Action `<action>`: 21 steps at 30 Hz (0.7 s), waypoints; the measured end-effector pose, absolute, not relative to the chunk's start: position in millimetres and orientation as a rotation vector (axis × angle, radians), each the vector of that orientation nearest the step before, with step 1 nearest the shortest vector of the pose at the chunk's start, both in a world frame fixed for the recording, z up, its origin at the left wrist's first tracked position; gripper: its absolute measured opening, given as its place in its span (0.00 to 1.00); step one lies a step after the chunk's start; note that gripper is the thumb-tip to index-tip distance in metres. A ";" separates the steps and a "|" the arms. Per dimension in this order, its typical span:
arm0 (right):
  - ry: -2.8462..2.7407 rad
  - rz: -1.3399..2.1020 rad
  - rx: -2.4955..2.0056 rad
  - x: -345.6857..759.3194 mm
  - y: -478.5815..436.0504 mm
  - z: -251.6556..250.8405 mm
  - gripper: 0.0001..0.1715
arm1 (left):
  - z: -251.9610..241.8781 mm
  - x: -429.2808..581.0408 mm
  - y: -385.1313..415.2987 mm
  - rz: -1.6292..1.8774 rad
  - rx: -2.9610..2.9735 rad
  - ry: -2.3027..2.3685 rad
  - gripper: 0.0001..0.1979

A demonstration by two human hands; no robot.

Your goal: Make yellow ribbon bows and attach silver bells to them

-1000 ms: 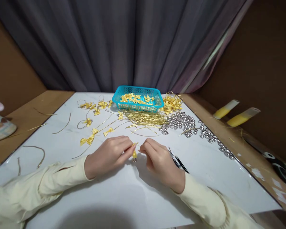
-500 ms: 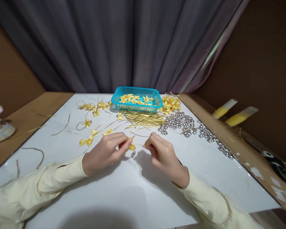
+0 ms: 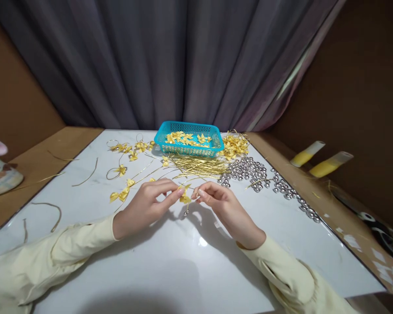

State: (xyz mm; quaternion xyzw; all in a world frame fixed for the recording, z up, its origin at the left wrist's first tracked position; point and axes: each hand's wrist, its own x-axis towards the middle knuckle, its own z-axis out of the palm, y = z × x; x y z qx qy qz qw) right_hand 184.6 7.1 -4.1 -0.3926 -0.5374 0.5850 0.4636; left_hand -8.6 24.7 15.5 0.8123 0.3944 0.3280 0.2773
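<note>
My left hand [image 3: 153, 200] pinches a yellow ribbon bow [image 3: 185, 199] between thumb and fingertips, above the middle of the white table. Below the bow hangs a small silver bell-like bead [image 3: 186, 213]. Close on the right, my right hand [image 3: 224, 207] has its thumb and forefinger together on a thin gold cord [image 3: 192, 188] that runs over to the bow; the fingertips hide its end. Beyond the left hand lie finished-looking bows on cord [image 3: 122, 192]. A bundle of straight gold cords [image 3: 199, 167] lies past both hands.
A blue basket [image 3: 189, 151] of yellow bows stands at the back, beside a heap of bows on cords [image 3: 235, 145]. Silver beads [image 3: 249, 169] spread along the right side. Two yellow spools [image 3: 332, 164] stand right of the white sheet [image 3: 157, 270]; a mug [image 3: 1, 176] is far left.
My right hand has turned and moved left, closer to the bow, its fingers less curled. The left hand keeps its pinch on the bow, and the bead still hangs below.
</note>
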 end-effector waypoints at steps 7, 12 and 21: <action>-1.285 1.699 -0.817 183.9 5.7 -3.9 0.09 | 21.4 -7.8 28.0 0.816 1.689 1.070 0.12; -1.337 1.675 -0.770 181.1 0.8 -0.5 0.09 | 25.1 -9.2 27.6 0.796 1.509 0.964 0.12; -1.289 1.979 -0.757 164.0 -5.0 -4.9 0.19 | 24.2 -9.3 24.0 0.848 1.549 0.883 0.09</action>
